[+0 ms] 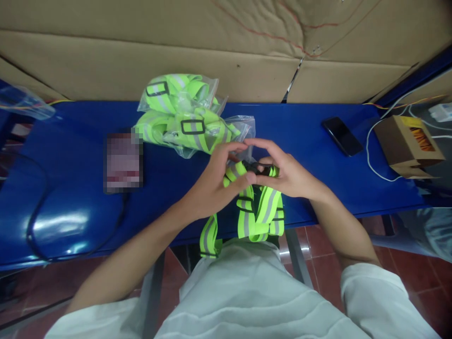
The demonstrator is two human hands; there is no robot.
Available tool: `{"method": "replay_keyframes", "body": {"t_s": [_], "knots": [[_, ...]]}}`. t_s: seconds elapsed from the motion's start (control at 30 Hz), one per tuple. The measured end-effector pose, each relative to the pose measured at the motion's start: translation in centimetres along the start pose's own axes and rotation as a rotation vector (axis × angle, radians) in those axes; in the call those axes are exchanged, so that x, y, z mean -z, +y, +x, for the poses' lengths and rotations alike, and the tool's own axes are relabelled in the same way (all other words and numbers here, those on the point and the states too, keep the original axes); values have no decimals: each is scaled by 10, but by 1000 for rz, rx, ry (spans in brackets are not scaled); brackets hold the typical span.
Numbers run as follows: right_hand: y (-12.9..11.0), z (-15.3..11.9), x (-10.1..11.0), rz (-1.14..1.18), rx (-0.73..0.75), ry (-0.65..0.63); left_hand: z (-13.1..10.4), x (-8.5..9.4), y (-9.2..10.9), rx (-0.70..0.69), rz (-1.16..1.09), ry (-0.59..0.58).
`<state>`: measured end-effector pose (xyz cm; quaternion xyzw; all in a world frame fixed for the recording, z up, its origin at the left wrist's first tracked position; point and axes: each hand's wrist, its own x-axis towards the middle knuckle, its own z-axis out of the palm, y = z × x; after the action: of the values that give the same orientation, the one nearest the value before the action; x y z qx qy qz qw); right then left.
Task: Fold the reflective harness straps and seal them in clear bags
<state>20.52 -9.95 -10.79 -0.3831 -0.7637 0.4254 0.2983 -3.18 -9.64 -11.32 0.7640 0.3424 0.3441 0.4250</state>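
Both hands meet at the front middle of the blue table around a reflective strap (270, 207), neon yellow-green with a grey stripe. My left hand (219, 176) is closed on the strap's left part, thumb pressed toward the centre. My right hand (282, 167) grips the other side, its thumb tip close to the left one. Between them a black buckle-like piece (252, 166) shows, partly covered by the fingers. Loops with black sliders hang below the hands over the table edge, and one loose end (209, 238) dangles further left. Just beyond the hands lie clear bags of similar straps (192, 127).
A black phone (342, 136) lies at the right, near an opened cardboard box (406, 146) and a white cable (369, 141). On the left is a blurred-out rectangular item (123, 162) with a black cable (30, 230). A cardboard wall (141, 61) stands behind the blue table (307, 122).
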Motion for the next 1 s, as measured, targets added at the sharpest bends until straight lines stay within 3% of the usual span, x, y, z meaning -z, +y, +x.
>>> {"method": "replay_keyframes", "body": {"t_s": [0.07, 0.13, 0.23, 0.3, 0.47, 0.67, 0.77, 1.0], "knots": [[-1, 1, 3, 74, -10, 69, -3, 8, 9, -177, 204, 15], [0, 3, 5, 121, -11, 93, -6, 14, 14, -300, 375, -57], [1, 5, 6, 140, -26, 85, -8, 21, 14, -413, 545, -127], [1, 6, 5, 150, -62, 77, -7, 23, 11, -444, 604, -93], [1, 7, 2, 170, -97, 76, -3, 27, 6, -284, 675, 31], [5, 8, 1, 131, -120, 94, -4, 24, 6, -65, 666, -9], [6, 7, 2, 122, -125, 79, -5, 28, 6, 67, 523, -44], [3, 7, 4, 121, -128, 43, -1, 43, -3, 202, 11, -47]]}}
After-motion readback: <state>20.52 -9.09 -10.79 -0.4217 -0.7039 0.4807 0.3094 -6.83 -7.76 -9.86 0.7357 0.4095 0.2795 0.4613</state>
